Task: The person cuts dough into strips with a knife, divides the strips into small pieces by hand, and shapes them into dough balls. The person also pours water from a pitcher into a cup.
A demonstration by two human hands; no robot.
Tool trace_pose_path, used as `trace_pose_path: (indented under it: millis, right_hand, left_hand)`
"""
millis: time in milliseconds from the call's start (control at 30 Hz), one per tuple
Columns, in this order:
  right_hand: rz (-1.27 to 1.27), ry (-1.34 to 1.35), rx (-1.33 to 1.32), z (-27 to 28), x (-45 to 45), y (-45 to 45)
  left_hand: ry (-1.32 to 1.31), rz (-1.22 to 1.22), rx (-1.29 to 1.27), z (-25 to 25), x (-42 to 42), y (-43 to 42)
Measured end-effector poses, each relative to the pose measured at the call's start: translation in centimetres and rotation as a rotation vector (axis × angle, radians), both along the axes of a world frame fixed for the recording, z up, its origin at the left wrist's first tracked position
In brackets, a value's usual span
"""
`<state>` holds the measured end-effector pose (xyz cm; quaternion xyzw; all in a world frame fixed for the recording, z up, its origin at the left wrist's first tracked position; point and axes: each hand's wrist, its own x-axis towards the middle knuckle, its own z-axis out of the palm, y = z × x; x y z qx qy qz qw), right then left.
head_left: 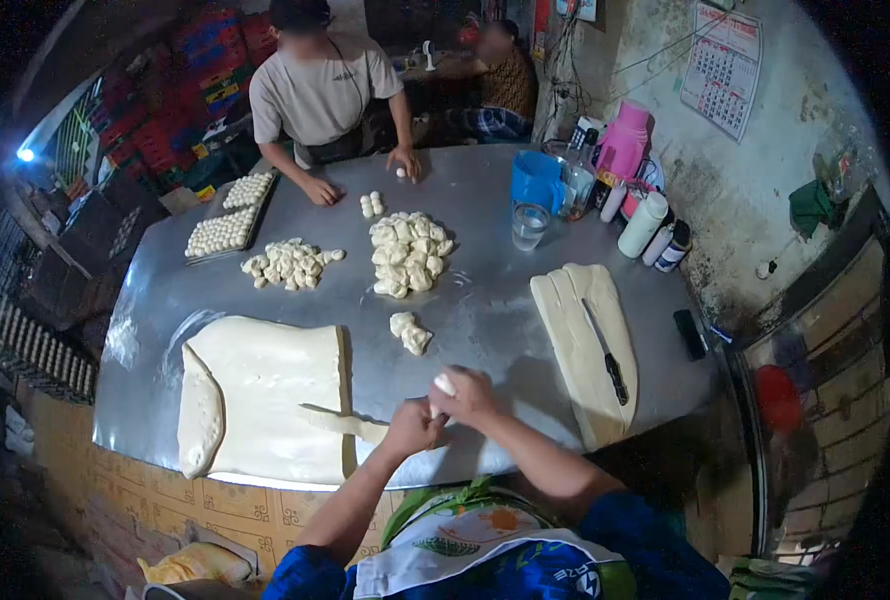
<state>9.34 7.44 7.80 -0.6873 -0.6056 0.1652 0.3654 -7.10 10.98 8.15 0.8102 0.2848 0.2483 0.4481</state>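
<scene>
My left hand (415,430) is closed round the end of a dough strip (340,421), which trails left onto the wide dough sheet (270,385). Right beside it, my right hand (468,396) is closed on a small dough piece (445,384) that pokes out by the thumb. The two hands nearly touch over the near edge of the metal table (505,345). A few torn dough lumps (411,333) lie just beyond them. Farther off is a larger pile of dough lumps (407,253).
On the right, a knife (607,350) rests on a folded dough slab (575,320). Jugs, a glass (530,227) and bottles (644,225) crowd the back right. Across the table, a person (327,95) handles small dough balls near a filled tray (233,217). More lumps (290,264) lie left.
</scene>
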Motion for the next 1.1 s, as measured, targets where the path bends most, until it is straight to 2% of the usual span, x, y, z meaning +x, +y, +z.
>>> trace_pose_path:
  millis: [33, 100, 133, 167, 200, 267, 300, 400, 467, 600, 633, 667, 700, 767, 800, 933, 967, 1067, 1100]
  right_hand:
    - [0.001, 0.004, -0.009, -0.6, 1.1, 1.1]
    - [-0.015, -0.247, -0.571, -1.8, 2.4, 2.5]
    - [-0.008, -0.237, -0.589, -2.6, 1.6, 1.6]
    - [-0.009, -0.188, -0.374, -2.5, 1.5, 1.6]
    - [-0.005, -0.141, -0.149, -2.0, 1.6, 2.2]
    - [-0.017, -0.009, 0.255, -1.9, 0.7, 0.9]
    - [-0.011, -0.016, 0.258, -0.4, 0.7, 1.0]
    - [0.157, 0.139, 0.000, 4.1, -0.4, 0.4]
    - [0.225, 0.193, -0.083, 4.4, -1.0, 0.2]
    - [0.095, 0.064, 0.117, 2.3, -0.9, 0.0]
    - [0.097, 0.065, 0.118, 1.7, -0.5, 0.2]
    - [0.077, 0.013, -0.008, 1.0, 0.0, 0.6]
    - [0.056, -0.037, -0.138, 0.2, 0.5, 0.7]
    - [0.002, -0.144, -0.388, -1.2, 1.8, 1.1]
    - [-0.002, -0.141, -0.388, -2.2, 2.4, 0.9]
    - [-0.017, -0.154, 0.017, -5.1, 2.7, 0.1]
    - [-0.017, -0.153, 0.074, -5.2, 2.4, 0.1]
    - [0.239, 0.039, -0.098, -0.6, 0.5, 0.7]
    - [0.320, 0.115, -0.168, 0.1, -0.3, 0.2]
  left_hand:
    - [-0.058, -0.107, 0.057, 1.6, 0.0, -0.4]
    - [-0.174, -0.324, 0.160, 4.0, 0.1, -1.0]
    - [-0.200, -0.249, 0.012, 4.4, 0.1, -1.1]
    - [-0.240, -0.161, -0.116, 4.7, 0.3, -0.6]
    - [-0.251, -0.144, -0.103, 2.9, 0.4, 1.0]
    - [-0.316, 0.291, 0.014, -2.8, -0.3, 2.8]
    - [-0.324, 0.295, 0.017, -1.8, 0.2, 3.1]
    - [-0.501, 0.294, -0.013, 2.0, 1.8, 3.1]
    - [-0.558, 0.304, -0.015, 2.3, 1.7, 2.9]
    - [-0.047, 0.182, -0.354, 0.2, 1.1, 2.5]
    - [0.065, 0.158, -0.216, -0.2, 1.5, 1.8]
    - [0.178, 0.137, -0.079, -0.1, 1.8, 1.0]
    - [0.183, 0.142, -0.081, -0.1, 1.2, 0.6]
    - [0.392, -0.175, 0.220, 0.1, 0.4, 0.7]
    - [0.393, -0.179, 0.220, 0.2, 0.6, 0.5]
    - [-0.231, 0.089, 0.021, 1.1, 1.0, 0.7]
    - [-0.223, 0.090, 0.014, 0.7, 0.9, 0.4]
    - [-0.358, 0.270, 0.347, -1.5, 2.9, 2.6]
    - [-0.370, 0.298, 0.389, -2.4, 2.4, 2.5]
